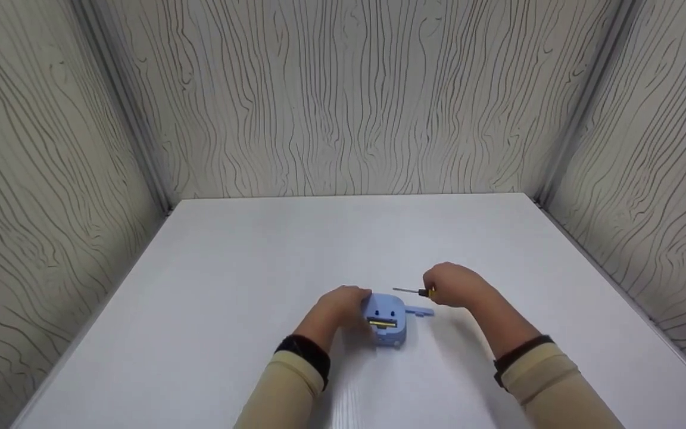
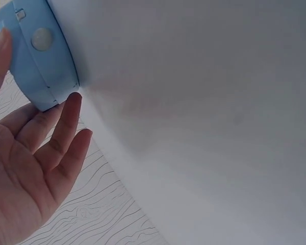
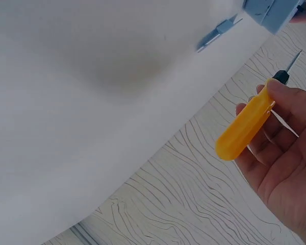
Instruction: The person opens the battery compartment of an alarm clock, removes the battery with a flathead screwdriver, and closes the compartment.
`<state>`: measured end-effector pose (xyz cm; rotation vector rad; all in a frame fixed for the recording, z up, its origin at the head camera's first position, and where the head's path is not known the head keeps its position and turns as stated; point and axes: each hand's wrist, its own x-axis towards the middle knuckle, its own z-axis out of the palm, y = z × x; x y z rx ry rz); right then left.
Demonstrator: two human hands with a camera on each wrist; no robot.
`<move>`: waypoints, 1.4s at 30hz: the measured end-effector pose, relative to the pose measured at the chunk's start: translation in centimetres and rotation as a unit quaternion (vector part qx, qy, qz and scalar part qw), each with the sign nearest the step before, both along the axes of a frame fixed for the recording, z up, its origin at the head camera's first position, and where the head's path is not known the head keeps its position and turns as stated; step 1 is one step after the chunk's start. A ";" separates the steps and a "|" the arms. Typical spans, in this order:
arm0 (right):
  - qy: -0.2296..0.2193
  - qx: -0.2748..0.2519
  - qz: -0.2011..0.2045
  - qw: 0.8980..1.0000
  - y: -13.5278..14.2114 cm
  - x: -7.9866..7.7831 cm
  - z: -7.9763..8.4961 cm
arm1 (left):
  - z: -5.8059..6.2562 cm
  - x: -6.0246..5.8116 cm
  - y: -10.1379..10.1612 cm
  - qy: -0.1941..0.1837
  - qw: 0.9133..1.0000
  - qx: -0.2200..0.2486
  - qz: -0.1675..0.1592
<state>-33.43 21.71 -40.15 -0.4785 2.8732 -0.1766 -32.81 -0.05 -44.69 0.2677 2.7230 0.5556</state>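
On the white table stands a light blue, rounded plastic device [image 1: 388,302]. Its top has two small dark spots and an uncovered slot with a yellow battery [image 1: 382,324] in it. My left hand [image 1: 343,302] grips the device from the left, thumb on the top face and fingers at its side in the left wrist view. To the right lies a small light blue cover [image 1: 419,311]. Above that, my right hand [image 1: 456,285] holds a screwdriver [image 3: 245,125] by its yellow handle, with the metal shaft pointing left, past the device's far corner.
The white table [image 1: 248,256] is bounded by wood-grain patterned panels at the back [image 1: 343,101], left and right. Grey metal posts [image 1: 587,107] stand at the two back corners.
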 end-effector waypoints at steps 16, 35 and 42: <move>0.014 0.015 0.037 0.999 -1.5 1.0 2.3 | -0.1 0.0 0.1 -0.016 1.000 0.012 0.019; 0.055 0.062 0.097 0.992 -2.7 2.0 4.0 | 0.0 0.2 0.0 -0.021 0.999 0.020 0.021; 0.038 0.077 0.092 0.992 -3.2 2.6 4.8 | -0.1 0.1 0.0 -0.015 0.999 0.020 0.020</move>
